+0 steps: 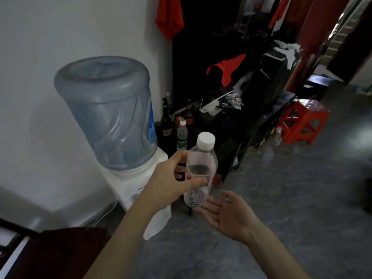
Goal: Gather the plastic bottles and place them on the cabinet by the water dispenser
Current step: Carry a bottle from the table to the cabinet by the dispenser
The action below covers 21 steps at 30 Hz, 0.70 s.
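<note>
My left hand grips a clear plastic bottle with a white cap, upright, in front of the dark cabinet. My right hand is open, palm up, just below and right of the bottle's base. A second plastic bottle with a green label and white cap stands on the cabinet next to the white water dispenser, which carries a large blue jug. Another clear bottle lies on the floor by a red stool.
Dark glass bottles stand at the cabinet's back left. Clothes, papers and clutter cover the cabinet's far part. Grey floor stretches to the right. A dark piece of furniture sits at lower left.
</note>
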### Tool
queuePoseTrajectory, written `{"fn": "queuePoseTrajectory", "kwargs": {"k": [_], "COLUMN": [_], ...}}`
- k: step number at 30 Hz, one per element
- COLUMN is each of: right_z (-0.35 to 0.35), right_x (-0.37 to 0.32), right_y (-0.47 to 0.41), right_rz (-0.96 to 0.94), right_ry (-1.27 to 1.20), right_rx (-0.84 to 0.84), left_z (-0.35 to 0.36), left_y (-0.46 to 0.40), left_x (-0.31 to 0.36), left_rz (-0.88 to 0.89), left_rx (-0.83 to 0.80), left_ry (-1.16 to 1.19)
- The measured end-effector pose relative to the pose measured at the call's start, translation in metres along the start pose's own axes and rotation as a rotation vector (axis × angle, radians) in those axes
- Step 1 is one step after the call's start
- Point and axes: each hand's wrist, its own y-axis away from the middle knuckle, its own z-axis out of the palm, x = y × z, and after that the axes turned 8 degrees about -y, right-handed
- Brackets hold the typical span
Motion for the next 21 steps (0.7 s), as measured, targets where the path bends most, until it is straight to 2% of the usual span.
{"fn": "queuePoseTrajectory", "kwargs": {"k": [7, 21], "right_z": [0.001, 0.008], "right_x": [-0.058, -0.263], "right_y": [-0.053, -0.199], "right_rz": [0.046, 0.211], "right_ry": [-0.049, 0.020], "right_rx": [0.045, 0.084], "left_z": [0.009, 0.055], "left_y": [-0.089, -0.308], "left_x": [-0.028, -0.052], "left_rz": [-0.051, -0.195], "left_rx": [-0.132, -0.087], "left_ry": [-0.051, -0.117]}}
